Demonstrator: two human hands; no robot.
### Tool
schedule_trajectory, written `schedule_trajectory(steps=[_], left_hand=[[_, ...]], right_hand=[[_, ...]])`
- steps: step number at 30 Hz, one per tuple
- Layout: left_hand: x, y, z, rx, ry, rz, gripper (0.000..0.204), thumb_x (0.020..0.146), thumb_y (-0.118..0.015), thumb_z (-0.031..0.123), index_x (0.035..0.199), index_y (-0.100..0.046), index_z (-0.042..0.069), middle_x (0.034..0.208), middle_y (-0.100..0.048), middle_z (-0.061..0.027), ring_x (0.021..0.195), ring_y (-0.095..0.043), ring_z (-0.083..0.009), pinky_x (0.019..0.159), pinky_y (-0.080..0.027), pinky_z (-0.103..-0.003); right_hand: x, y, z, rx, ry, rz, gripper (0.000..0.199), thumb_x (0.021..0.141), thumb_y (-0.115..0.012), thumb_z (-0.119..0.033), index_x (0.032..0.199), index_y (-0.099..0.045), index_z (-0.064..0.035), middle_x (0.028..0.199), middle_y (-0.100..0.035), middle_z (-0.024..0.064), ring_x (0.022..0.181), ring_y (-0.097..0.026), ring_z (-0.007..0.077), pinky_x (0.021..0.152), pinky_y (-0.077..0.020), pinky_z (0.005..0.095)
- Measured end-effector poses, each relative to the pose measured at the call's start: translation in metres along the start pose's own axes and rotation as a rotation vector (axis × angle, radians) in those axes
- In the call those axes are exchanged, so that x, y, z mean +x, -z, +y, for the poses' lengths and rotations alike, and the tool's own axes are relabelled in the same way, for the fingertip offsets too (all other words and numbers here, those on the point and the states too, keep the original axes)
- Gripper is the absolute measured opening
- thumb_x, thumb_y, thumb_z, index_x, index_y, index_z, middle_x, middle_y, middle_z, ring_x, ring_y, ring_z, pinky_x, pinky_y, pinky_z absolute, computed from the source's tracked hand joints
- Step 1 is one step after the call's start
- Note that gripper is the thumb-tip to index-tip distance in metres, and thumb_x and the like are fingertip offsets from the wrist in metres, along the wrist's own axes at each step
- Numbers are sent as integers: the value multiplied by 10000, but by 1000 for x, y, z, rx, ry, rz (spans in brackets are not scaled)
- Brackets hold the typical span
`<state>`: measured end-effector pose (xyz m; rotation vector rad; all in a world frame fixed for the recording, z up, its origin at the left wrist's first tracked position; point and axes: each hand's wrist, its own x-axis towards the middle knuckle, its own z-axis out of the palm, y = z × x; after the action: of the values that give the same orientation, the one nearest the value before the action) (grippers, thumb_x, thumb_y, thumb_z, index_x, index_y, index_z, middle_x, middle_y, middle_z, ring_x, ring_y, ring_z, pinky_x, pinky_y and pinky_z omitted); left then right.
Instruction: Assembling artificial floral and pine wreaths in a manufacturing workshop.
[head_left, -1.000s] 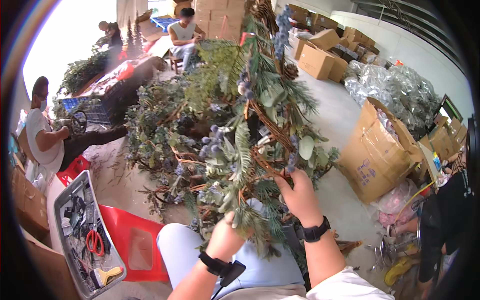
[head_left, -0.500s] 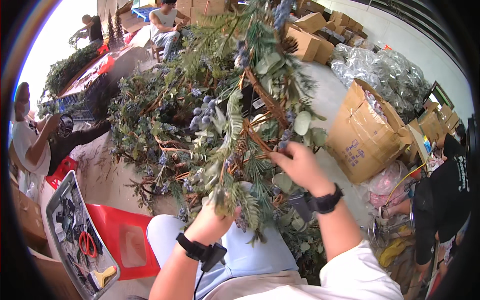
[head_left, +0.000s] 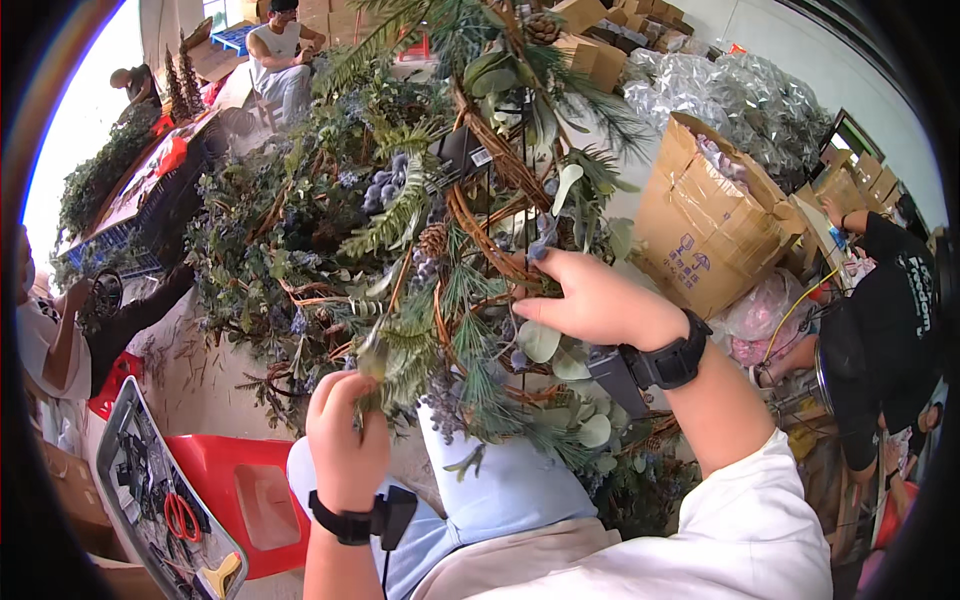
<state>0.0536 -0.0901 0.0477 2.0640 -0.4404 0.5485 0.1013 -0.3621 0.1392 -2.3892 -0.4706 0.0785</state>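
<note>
An artificial wreath (head_left: 505,160) of twisted brown twigs stands upright before me, dressed with pine needles, pale round leaves, a pinecone (head_left: 433,240) and blue berries (head_left: 385,187). My right hand (head_left: 615,305) is closed round a twig at its right side, thumb and fingertips pinched there. At its lower left, my left hand (head_left: 347,432) pinches the tip of a green leaf sprig (head_left: 385,360) between thumb and fingers. A black box-like piece with a white label (head_left: 465,155) shows behind the twigs. Dark berries hang above my knee.
A heap of similar wreaths (head_left: 270,220) lies beyond. On my left, a grey tray (head_left: 120,440) with red-handled scissors (head_left: 181,517) rests by a red stool (head_left: 255,500). To the right stand a large cardboard box (head_left: 700,230) and a person in black (head_left: 880,330). Others sit at the far left.
My left hand has moved left and slightly down, out of the leaves to a sprig's tip. My right hand stays at the twig while the wreath turns a little. The whole view has shifted.
</note>
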Motion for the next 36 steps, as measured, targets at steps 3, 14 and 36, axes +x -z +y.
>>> schedule_trajectory(steps=[3,14,36], left_hand=[[-12,-10,34,36,-398,-57,247,648,-555,-53,873,-604,36,840,-602,-91,760,-575,-258,720,-453,-374],[-32,-85,14,445,-431,-445,346,722,-530,107,1061,-576,61,1090,-563,-121,1049,-518,-275,860,-395,-402],[-27,-96,-4,253,-420,-589,213,602,-593,77,804,-660,86,1151,-526,-179,1175,-448,-354,928,-388,-469]], right_hand=[[2,-11,-3,-62,-190,-21,408,847,-601,-274,1128,-562,20,998,-627,257,948,-603,389,816,-476,393],[-15,-46,10,-44,54,108,554,803,-686,-217,1253,-467,21,1297,-461,256,1225,-451,341,1013,-367,370],[-95,-162,73,256,-277,161,215,812,-620,-134,992,-653,-20,882,-648,191,751,-626,297,686,-484,367]])
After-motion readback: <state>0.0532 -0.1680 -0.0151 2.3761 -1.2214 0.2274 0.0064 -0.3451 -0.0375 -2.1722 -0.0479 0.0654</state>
